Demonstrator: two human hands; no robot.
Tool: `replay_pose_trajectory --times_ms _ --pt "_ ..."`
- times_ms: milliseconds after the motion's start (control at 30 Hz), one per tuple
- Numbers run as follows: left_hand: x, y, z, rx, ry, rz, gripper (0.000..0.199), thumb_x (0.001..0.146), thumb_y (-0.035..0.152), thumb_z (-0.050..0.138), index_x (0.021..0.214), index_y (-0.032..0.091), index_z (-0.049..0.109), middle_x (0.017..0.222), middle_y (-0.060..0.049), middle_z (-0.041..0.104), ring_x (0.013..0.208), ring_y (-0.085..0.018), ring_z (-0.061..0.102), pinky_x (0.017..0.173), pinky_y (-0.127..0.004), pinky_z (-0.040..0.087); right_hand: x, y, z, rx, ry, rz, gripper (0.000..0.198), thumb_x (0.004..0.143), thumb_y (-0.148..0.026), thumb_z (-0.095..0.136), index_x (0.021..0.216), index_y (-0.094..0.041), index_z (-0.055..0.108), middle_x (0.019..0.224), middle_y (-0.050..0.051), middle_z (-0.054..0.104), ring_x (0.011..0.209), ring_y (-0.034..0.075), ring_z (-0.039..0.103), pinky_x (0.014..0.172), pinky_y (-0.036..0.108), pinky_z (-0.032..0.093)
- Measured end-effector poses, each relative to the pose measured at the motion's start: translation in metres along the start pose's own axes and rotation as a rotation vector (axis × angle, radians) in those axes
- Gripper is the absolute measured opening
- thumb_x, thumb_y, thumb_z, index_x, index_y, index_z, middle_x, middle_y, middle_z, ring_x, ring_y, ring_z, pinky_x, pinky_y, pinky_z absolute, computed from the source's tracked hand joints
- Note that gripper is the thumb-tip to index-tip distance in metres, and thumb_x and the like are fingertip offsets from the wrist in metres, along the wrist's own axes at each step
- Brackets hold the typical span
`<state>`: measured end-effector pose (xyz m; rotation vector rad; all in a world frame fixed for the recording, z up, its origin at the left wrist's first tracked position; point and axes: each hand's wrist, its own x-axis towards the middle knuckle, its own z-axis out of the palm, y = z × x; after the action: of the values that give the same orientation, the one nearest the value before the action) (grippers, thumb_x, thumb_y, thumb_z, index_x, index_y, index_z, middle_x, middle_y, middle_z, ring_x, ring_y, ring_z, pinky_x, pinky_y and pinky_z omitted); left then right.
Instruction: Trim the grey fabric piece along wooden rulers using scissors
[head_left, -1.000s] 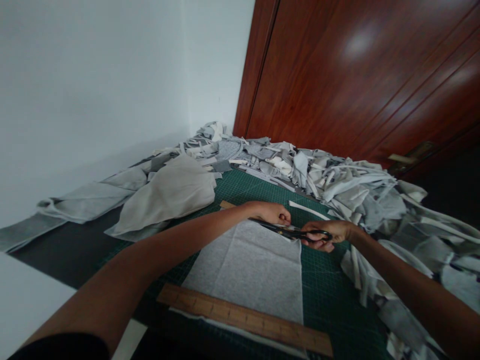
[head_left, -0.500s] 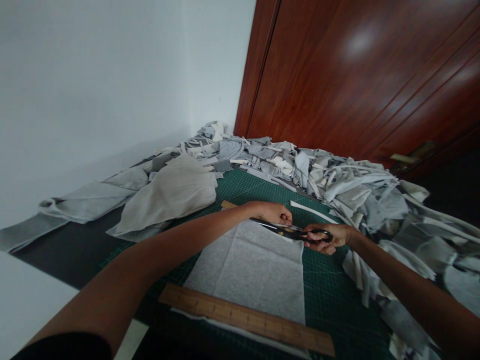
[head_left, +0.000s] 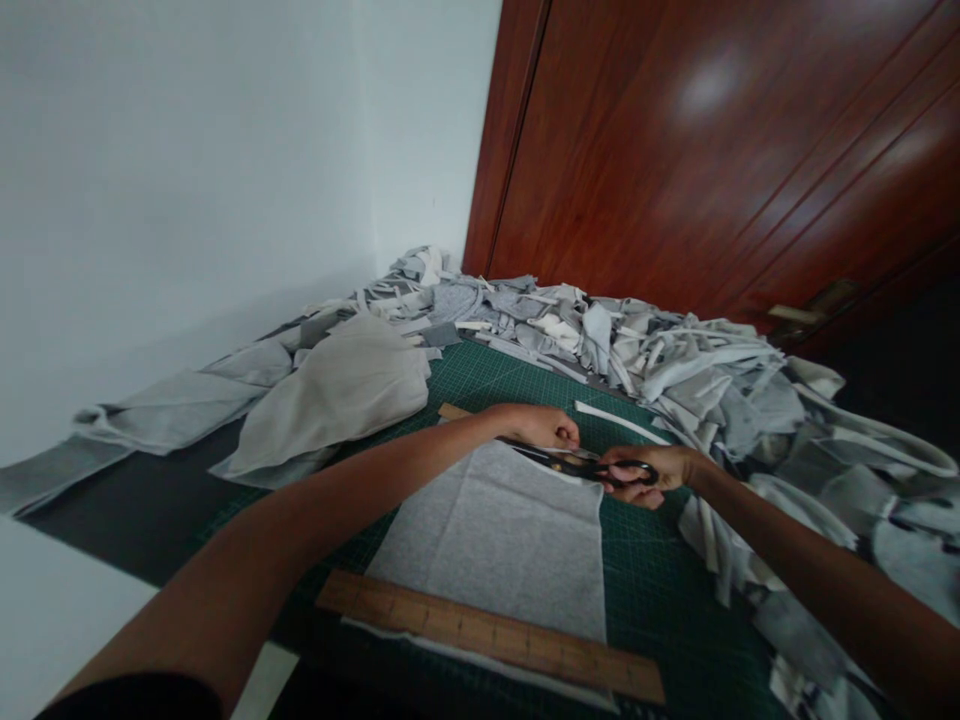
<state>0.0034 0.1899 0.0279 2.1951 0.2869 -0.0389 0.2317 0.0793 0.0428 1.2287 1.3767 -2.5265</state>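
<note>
As the grey cloth (head_left: 495, 545) stretches under and beyond the wooden ruler (head_left: 487, 635), steer the scissors (head_left: 577, 467) low with your right hand (head_left: 667, 466), clamped on their handles, clear of your left hand (head_left: 536, 425), loosely curled, its grip impossible to tell.

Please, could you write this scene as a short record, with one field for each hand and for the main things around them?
Right hand: holding black-handled scissors
Left hand: fingers curled, at the far end of the cloth beside the blades; its grip is unclear
Grey cloth: lying on the mat, with creases
Wooden ruler: across the cloth's near end
Mat: green, with grid lines
Narrow pale strip: on the mat, beyond the right hand
Fabric scraps: heaped along the far and right sides
Background: white wall, reddish-brown door
</note>
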Motion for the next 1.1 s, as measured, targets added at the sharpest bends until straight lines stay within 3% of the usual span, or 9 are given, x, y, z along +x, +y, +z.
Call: replay_pose_trajectory --times_ms 267,767,833,900,1000,1100 --pt "0.002 0.007 -0.004 0.08 -0.016 -0.016 0.017 0.09 0.014 0.055 0.099 0.015 0.069 0.091 -0.001 0.07 0.079 -0.013 0.059 0.076 -0.024 0.043 -0.002 -0.015 0.006 -0.01 -0.043 -0.018 0.047 0.089 -0.06 0.07 0.096 -0.017 0.052 0.063 -0.011 0.036 0.041 0.003 0.023 0.036 0.016 0.024" --pt "-0.008 0.024 -0.005 0.133 0.034 -0.061 0.017 0.086 0.011 0.056 0.095 0.014 0.07 0.09 -0.002 0.072 0.079 -0.015 0.063 0.08 -0.028 0.049 0.024 -0.035 0.018 0.021 0.003 0.039 0.054 0.078 -0.062 0.08 0.092 -0.017 0.052 0.059 -0.01 0.039 0.041 0.003 0.028 0.035 0.015 0.024" --pt "-0.012 0.03 -0.005 0.141 0.096 -0.06 0.018 0.089 0.011 0.056 0.103 0.014 0.067 0.099 -0.004 0.072 0.088 -0.016 0.064 0.083 -0.028 0.049 0.025 -0.033 0.018 0.034 0.012 0.01 0.054 0.078 -0.06 0.081 0.092 -0.016 0.053 0.06 -0.01 0.04 0.043 0.003 0.028 0.035 0.015 0.022" --pt "-0.026 0.035 -0.003 0.166 0.236 -0.045 0.025 0.096 0.013 0.05 0.119 0.015 0.06 0.114 -0.008 0.069 0.102 -0.018 0.063 0.091 -0.031 0.049 0.025 -0.031 0.018 0.044 -0.001 -0.013 0.052 0.08 -0.058 0.08 0.092 -0.016 0.054 0.06 -0.01 0.04 0.043 0.003 0.029 0.035 0.015 0.023" --pt "-0.064 0.043 0.012 0.328 0.624 0.05 0.027 0.097 0.007 0.041 0.117 0.017 0.057 0.113 -0.008 0.067 0.102 -0.019 0.062 0.095 -0.035 0.048 0.025 -0.029 0.016 0.055 -0.044 -0.003 0.05 0.085 -0.059 0.075 0.094 -0.015 0.054 0.06 -0.009 0.04 0.041 0.004 0.032 0.035 0.016 0.026" --pt "-0.113 0.048 0.044 0.582 0.592 -0.007 0.019 0.099 0.011 0.041 0.103 0.017 0.059 0.104 -0.008 0.066 0.098 -0.022 0.062 0.089 -0.036 0.051 0.023 -0.027 0.013 0.052 -0.059 0.016 0.051 0.085 -0.061 0.074 0.096 -0.016 0.053 0.06 -0.009 0.04 0.04 0.004 0.034 0.035 0.016 0.026"
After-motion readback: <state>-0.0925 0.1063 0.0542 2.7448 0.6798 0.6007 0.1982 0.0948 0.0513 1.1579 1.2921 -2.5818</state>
